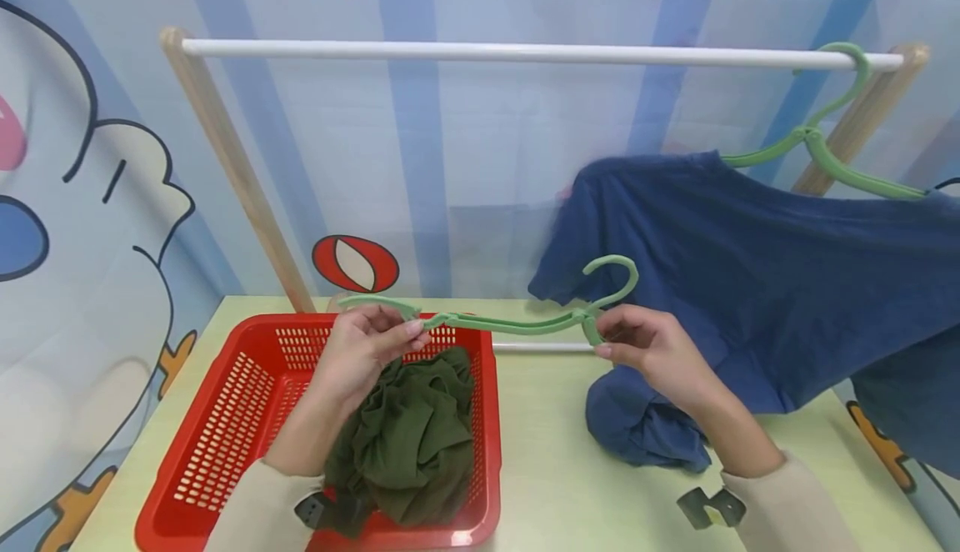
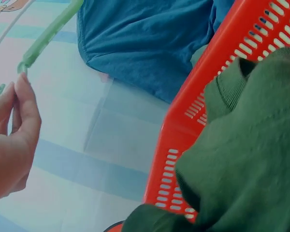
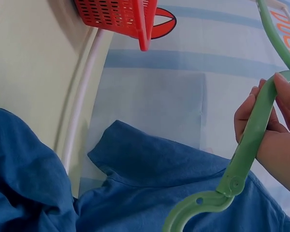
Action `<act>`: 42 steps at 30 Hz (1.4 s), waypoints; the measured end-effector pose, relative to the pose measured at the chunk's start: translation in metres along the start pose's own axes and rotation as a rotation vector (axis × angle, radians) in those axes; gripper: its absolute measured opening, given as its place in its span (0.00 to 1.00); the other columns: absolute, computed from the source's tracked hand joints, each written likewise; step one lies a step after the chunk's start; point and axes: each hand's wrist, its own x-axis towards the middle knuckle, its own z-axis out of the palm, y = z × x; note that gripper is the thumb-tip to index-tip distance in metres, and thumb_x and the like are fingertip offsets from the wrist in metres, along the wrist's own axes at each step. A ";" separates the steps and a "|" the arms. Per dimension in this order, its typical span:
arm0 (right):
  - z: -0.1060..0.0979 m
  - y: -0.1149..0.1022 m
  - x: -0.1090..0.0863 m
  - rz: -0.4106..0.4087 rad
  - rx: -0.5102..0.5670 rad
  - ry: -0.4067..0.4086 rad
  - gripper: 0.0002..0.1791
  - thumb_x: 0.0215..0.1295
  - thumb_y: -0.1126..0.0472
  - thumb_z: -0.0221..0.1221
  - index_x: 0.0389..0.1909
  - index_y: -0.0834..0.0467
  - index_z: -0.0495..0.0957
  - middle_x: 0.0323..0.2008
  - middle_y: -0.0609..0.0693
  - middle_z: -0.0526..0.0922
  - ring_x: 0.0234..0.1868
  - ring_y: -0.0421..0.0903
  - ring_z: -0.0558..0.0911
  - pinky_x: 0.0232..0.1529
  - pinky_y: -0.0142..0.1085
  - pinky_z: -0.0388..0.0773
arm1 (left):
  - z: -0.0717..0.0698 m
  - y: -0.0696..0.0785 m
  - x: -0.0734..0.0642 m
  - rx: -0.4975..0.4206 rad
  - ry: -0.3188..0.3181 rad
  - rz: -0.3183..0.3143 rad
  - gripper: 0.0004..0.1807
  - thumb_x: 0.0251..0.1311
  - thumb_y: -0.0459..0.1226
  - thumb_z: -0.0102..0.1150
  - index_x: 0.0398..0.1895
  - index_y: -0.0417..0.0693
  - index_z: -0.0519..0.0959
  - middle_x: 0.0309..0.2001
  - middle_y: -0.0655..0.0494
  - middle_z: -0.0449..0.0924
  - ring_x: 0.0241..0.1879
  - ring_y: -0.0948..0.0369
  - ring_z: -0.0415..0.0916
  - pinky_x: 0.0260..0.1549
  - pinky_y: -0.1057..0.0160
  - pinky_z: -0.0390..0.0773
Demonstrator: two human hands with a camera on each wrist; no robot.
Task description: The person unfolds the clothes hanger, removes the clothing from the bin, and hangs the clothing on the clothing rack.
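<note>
Both hands hold a green folding clothes hanger [image 1: 517, 324] in front of the rack, its hook pointing up. My left hand [image 1: 363, 343] pinches the left arm near a hinge, with the arm's tip reaching past the fingers. My right hand [image 1: 652, 352] grips the other arm just below the hook; in the right wrist view that arm [image 3: 253, 130] runs over the hand and bends at a hinge. Below the left hand, a crumpled dark green garment [image 1: 420, 435] lies in a red plastic basket [image 1: 491, 452]. Behind the right hand hangs a blue T-shirt [image 1: 675, 227].
The rack has a white bar [image 1: 487, 52] between wooden posts [image 1: 240, 168]. A second green hanger [image 1: 806, 131] carries the blue shirt at the bar's right end. Part of the blue cloth [image 1: 637, 419] rests on the pale table [image 1: 555, 469]. A printed curtain [image 1: 510, 127] stands behind.
</note>
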 end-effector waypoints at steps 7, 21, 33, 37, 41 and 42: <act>0.005 0.004 0.000 0.017 0.075 -0.003 0.08 0.57 0.73 0.57 0.39 0.69 0.73 0.31 0.49 0.75 0.26 0.42 0.73 0.25 0.32 0.72 | 0.002 -0.003 0.001 -0.158 0.028 -0.011 0.05 0.56 0.26 0.57 0.31 0.39 0.70 0.29 0.51 0.78 0.28 0.59 0.80 0.39 0.60 0.78; -0.003 -0.001 0.001 0.017 -0.010 0.030 0.09 0.57 0.70 0.60 0.38 0.67 0.75 0.30 0.49 0.76 0.24 0.43 0.73 0.24 0.34 0.72 | -0.005 0.000 0.006 0.047 -0.082 0.005 0.07 0.58 0.28 0.56 0.39 0.35 0.73 0.35 0.50 0.79 0.35 0.58 0.80 0.43 0.59 0.77; -0.033 0.000 -0.011 0.061 -0.063 0.107 0.09 0.58 0.68 0.59 0.41 0.65 0.75 0.35 0.47 0.77 0.33 0.43 0.77 0.36 0.31 0.78 | -0.036 0.018 -0.011 0.580 -0.337 -0.097 0.24 0.53 0.38 0.64 0.52 0.38 0.73 0.47 0.46 0.76 0.47 0.51 0.74 0.43 0.60 0.76; -0.041 0.003 -0.018 0.102 -0.128 0.107 0.11 0.59 0.66 0.59 0.41 0.67 0.74 0.36 0.48 0.77 0.34 0.43 0.77 0.37 0.31 0.78 | -0.039 0.012 -0.015 0.658 -0.483 -0.118 0.24 0.52 0.37 0.65 0.52 0.39 0.73 0.50 0.44 0.74 0.51 0.46 0.71 0.44 0.60 0.75; -0.045 0.009 -0.022 0.129 -0.157 0.097 0.12 0.59 0.65 0.59 0.42 0.66 0.74 0.36 0.47 0.77 0.34 0.43 0.77 0.37 0.31 0.78 | -0.036 0.003 -0.014 0.711 -0.594 -0.188 0.25 0.53 0.36 0.64 0.54 0.37 0.71 0.52 0.40 0.72 0.53 0.45 0.68 0.47 0.58 0.74; -0.046 0.010 -0.023 0.133 -0.159 0.097 0.12 0.59 0.65 0.60 0.42 0.66 0.74 0.36 0.47 0.77 0.34 0.42 0.77 0.37 0.31 0.78 | -0.035 0.001 -0.013 0.728 -0.606 -0.200 0.26 0.52 0.36 0.64 0.54 0.36 0.71 0.52 0.40 0.72 0.53 0.45 0.68 0.47 0.57 0.74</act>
